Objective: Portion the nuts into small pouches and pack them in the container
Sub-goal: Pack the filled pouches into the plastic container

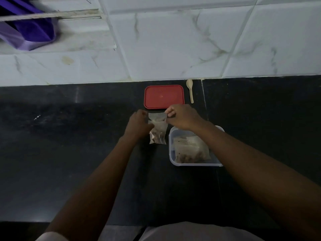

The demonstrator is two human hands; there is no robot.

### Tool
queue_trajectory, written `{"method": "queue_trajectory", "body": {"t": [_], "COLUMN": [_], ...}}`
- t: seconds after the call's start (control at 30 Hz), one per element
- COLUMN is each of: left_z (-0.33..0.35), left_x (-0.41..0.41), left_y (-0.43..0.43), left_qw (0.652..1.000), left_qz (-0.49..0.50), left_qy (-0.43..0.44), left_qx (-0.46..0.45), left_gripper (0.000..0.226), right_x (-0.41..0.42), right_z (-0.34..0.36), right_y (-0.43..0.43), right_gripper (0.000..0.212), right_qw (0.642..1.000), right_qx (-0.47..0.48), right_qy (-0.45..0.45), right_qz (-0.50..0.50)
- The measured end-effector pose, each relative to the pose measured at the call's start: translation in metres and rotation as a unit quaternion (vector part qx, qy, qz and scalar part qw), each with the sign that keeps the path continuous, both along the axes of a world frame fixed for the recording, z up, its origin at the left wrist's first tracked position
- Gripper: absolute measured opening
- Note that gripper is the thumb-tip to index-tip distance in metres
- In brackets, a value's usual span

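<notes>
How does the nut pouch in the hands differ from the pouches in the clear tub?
The held small clear pouch of nuts is outside the clear plastic tub, over the black counter; the packed pouches lie inside it. The left hand and right hand grip the held pouch; the packed pouches lie unheld. All are clear, with brown nuts.

Seen from above, a black stone table (69, 153) meets a white marble-veined tiled wall (173, 40). At centre, the person's left grip (139, 122) holds the left edge of a small clear plastic pouch of brown nuts (158, 136), while the right grip (182, 117) pinches its top right corner. Just right of the pouch sits a clear rectangular plastic container (196, 165) with filled pouches (189, 150) lying inside. Behind the pouch lies a flat red rectangular lid (164, 96), with a small wooden spoon (190, 91) just to its right. A purple cloth (31, 32) hangs at top left.
</notes>
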State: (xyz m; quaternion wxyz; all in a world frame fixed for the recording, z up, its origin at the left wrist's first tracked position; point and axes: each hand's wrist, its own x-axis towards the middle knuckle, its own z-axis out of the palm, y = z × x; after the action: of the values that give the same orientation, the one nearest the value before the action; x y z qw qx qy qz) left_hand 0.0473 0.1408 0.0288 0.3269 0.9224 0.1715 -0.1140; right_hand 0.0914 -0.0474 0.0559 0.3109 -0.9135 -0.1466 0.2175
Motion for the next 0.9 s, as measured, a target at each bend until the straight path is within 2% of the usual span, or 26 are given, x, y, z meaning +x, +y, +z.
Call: {"method": "queue_trajectory", "body": {"t": [0.07, 0.13, 0.2, 0.27, 0.33, 0.43, 0.6, 0.7, 0.9], "left_z": [-0.007, -0.013, -0.013, -0.009, -0.004, 0.006, 0.037, 0.054, 0.075], "left_x": [0.000, -0.002, -0.004, -0.006, -0.007, -0.009, -0.005, -0.002, -0.010], "left_y": [0.003, 0.004, 0.006, 0.007, 0.009, 0.009, -0.001, -0.011, -0.049], "left_qw": [0.999, 0.999, 0.999, 0.998, 0.997, 0.995, 0.984, 0.974, 0.955], "left_qz": [0.015, 0.004, 0.001, 0.000, -0.005, -0.024, -0.072, -0.084, -0.149], "left_qy": [0.021, 0.008, -0.015, -0.018, -0.015, -0.025, -0.113, -0.147, -0.162], "left_qx": [-0.037, -0.043, -0.050, -0.066, -0.081, -0.099, -0.120, -0.152, -0.198], "left_gripper": [0.043, 0.030, 0.018, 0.011, 0.014, 0.010, 0.008, 0.008, 0.011], "right_x": [0.007, 0.010, 0.011, 0.010, 0.011, 0.012, 0.006, 0.000, -0.023], "right_z": [-0.008, -0.016, -0.021, -0.022, -0.022, -0.016, 0.017, 0.043, 0.075], "right_y": [0.014, 0.022, 0.024, 0.022, 0.018, 0.005, -0.020, -0.038, -0.090], "right_gripper": [0.044, 0.037, 0.027, 0.019, 0.013, 0.015, 0.014, 0.016, 0.010], "right_qw": [0.994, 0.986, 0.984, 0.989, 0.993, 0.998, 0.998, 0.994, 0.989], "right_qx": [-0.096, -0.149, -0.161, -0.139, -0.110, -0.046, 0.061, 0.093, 0.135], "right_qy": [0.025, 0.029, 0.028, 0.016, 0.005, 0.014, -0.030, -0.047, 0.006], "right_qz": [0.041, 0.063, 0.068, 0.053, 0.038, 0.033, -0.004, -0.031, -0.053]}}
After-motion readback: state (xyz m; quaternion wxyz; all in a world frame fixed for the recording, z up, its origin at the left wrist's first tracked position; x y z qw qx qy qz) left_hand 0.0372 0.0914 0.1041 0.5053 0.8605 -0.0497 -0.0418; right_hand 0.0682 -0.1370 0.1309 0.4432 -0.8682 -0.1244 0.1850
